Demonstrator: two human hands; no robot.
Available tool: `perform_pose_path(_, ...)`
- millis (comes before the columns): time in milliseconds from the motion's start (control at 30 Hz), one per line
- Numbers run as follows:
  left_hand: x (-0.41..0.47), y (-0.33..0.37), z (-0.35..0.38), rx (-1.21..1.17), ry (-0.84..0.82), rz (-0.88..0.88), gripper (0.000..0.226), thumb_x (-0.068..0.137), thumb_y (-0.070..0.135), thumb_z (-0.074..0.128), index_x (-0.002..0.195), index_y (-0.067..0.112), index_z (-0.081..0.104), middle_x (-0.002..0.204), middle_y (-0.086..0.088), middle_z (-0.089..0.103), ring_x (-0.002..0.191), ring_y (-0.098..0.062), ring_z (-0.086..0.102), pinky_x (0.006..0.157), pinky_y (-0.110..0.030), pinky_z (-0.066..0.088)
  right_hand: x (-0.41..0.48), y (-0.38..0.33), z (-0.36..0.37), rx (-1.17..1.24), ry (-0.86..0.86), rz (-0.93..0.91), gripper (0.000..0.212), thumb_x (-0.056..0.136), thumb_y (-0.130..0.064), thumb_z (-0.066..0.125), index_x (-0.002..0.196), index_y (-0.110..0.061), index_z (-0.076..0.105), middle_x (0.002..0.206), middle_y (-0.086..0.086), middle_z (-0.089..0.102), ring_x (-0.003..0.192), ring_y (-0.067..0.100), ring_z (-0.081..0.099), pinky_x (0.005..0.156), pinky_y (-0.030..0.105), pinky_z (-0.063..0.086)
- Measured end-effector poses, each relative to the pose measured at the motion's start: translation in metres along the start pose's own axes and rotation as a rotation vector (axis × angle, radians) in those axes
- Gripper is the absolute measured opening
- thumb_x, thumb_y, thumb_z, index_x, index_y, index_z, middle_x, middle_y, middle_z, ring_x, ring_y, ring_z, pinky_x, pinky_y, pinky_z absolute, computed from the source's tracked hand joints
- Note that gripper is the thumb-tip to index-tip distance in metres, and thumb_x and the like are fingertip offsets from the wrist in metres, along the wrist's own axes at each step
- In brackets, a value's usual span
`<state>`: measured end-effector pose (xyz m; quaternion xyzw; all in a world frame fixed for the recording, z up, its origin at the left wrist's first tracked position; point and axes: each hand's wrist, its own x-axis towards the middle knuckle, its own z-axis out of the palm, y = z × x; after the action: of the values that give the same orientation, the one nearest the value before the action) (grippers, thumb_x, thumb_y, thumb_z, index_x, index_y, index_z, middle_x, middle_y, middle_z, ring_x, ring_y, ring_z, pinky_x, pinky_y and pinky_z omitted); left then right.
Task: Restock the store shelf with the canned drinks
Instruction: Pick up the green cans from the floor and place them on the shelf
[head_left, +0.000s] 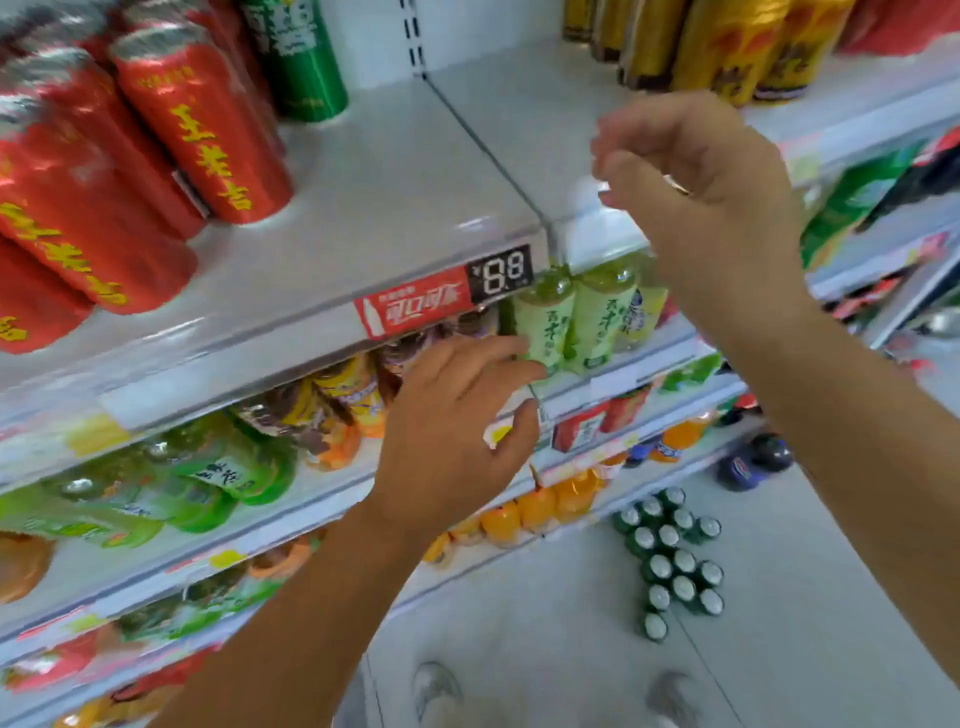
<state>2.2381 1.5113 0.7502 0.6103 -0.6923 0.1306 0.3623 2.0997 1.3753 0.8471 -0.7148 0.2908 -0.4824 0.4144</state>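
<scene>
We saw the person's left hand (457, 431) held in front of the lower shelves, its fingers relaxed and slightly apart, gripping nothing. The right hand (701, 192) hung above the front edge of the white metal shelf (405, 171). Its fingers were loosely curled and parted from the thumb with nothing between them, though blur softened them. The dark green cans with silver tops (670, 561) stood clustered on the pale tiled floor (805, 597), well below both hands and near the shelf base. At the shelf's left, tall red cans with yellow lettering (202, 130) stood packed together, with a tall green can (306, 57) behind them. Gold cans (727, 47) stood at the far right. A red price strip with a black digital tag (447, 301) sat on the shelf lip, and pale green tea bottles (571, 317) stood just beneath it.
</scene>
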Motion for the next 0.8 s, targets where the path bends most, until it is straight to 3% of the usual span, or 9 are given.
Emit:
perform_pose_path(67,-0.019,0.013,0.050,-0.136,-0.153,-0.072,0.022,0.089,0.021,0.059,0.105,0.015,0.073,0.118,-0.002,0.067,0.106,-0.022,0.060,0.098,-0.022,0.039,-0.040,0.034,-0.031,0.030,0.090,0.108,0.012,0.089,-0.014,0.058,0.099,-0.019,0.063,0.095,0.005,0.067,0.089,0.026,0.065,0.080,0.048,0.054)
perform_pose_path(100,-0.031,0.018,0.076,-0.180,-0.238,-0.112,0.024,0.088,0.024,0.058,0.107,0.017,0.072,0.119,0.000,0.066,0.108,-0.021,0.058,0.098,-0.022,0.040,-0.060,0.055,-0.045,0.020,0.126,0.194,0.012,0.089,-0.015,0.057,0.099,-0.018,0.063,0.094,0.005,0.067,0.089,0.030,0.064,0.080,0.050,0.053)
perform_pose_path(300,-0.155,0.037,0.232,-0.282,-0.784,-0.268,0.041,0.082,0.040,0.050,0.112,0.018,0.067,0.123,-0.002,0.064,0.115,-0.014,0.052,0.096,-0.031,0.043,-0.204,0.249,-0.101,-0.095,0.258,0.866,0.015,0.084,-0.017,0.062,0.093,-0.030,0.063,0.087,-0.010,0.067,0.084,0.013,0.063,0.090,0.049,0.051)
perform_pose_path(367,-0.205,0.040,0.283,-0.303,-0.962,-0.365,0.048,0.081,0.044,0.048,0.117,0.018,0.066,0.128,-0.001,0.061,0.120,-0.016,0.054,0.097,-0.033,0.047,-0.262,0.321,-0.113,-0.132,0.285,1.074,0.013,0.074,-0.034,0.063,0.087,-0.035,0.064,0.083,-0.009,0.067,0.085,0.016,0.064,0.088,0.052,0.051)
perform_pose_path(433,-0.248,0.044,0.331,-0.297,-1.108,-0.487,0.048,0.081,0.041,0.052,0.123,0.022,0.062,0.131,0.004,0.057,0.118,-0.016,0.056,0.094,-0.030,0.047,-0.321,0.391,-0.120,-0.132,0.276,1.263,0.025,0.059,-0.047,0.057,0.082,-0.039,0.062,0.082,-0.006,0.066,0.088,0.025,0.065,0.087,0.054,0.051)
perform_pose_path(533,-0.309,0.044,0.407,-0.291,-1.236,-0.627,0.040,0.086,0.032,0.062,0.126,0.027,0.057,0.131,0.008,0.051,0.115,-0.014,0.056,0.089,-0.029,0.047,-0.397,0.479,-0.118,-0.176,0.219,1.446,0.019,0.069,-0.035,0.063,0.087,-0.038,0.057,0.088,-0.003,0.062,0.093,0.026,0.064,0.090,0.051,0.050)
perform_pose_path(633,-0.366,0.038,0.487,-0.244,-1.325,-0.748,0.041,0.090,0.037,0.060,0.130,0.030,0.053,0.134,0.011,0.047,0.116,-0.012,0.055,0.091,-0.034,0.050,-0.459,0.564,-0.112,-0.252,0.093,1.551,0.024,0.084,-0.024,0.064,0.103,-0.036,0.056,0.108,-0.005,0.060,0.100,0.018,0.062,0.091,0.040,0.050)
perform_pose_path(733,-0.412,0.027,0.563,-0.224,-1.370,-0.817,0.043,0.092,0.041,0.057,0.132,0.028,0.053,0.136,0.007,0.048,0.118,-0.014,0.056,0.095,-0.037,0.049,-0.501,0.644,-0.104,-0.310,-0.054,1.633,0.040,0.088,-0.026,0.061,0.127,-0.030,0.051,0.126,-0.005,0.053,0.093,0.012,0.055,0.073,0.023,0.045)
perform_pose_path(800,-0.440,0.014,0.611,-0.218,-1.394,-0.816,0.045,0.092,0.043,0.057,0.133,0.026,0.052,0.137,0.004,0.048,0.118,-0.017,0.056,0.097,-0.039,0.048,-0.523,0.692,-0.096,-0.343,-0.123,1.647,0.053,0.086,-0.029,0.065,0.136,-0.029,0.045,0.135,-0.004,0.049,0.088,0.012,0.054,0.069,0.024,0.046)
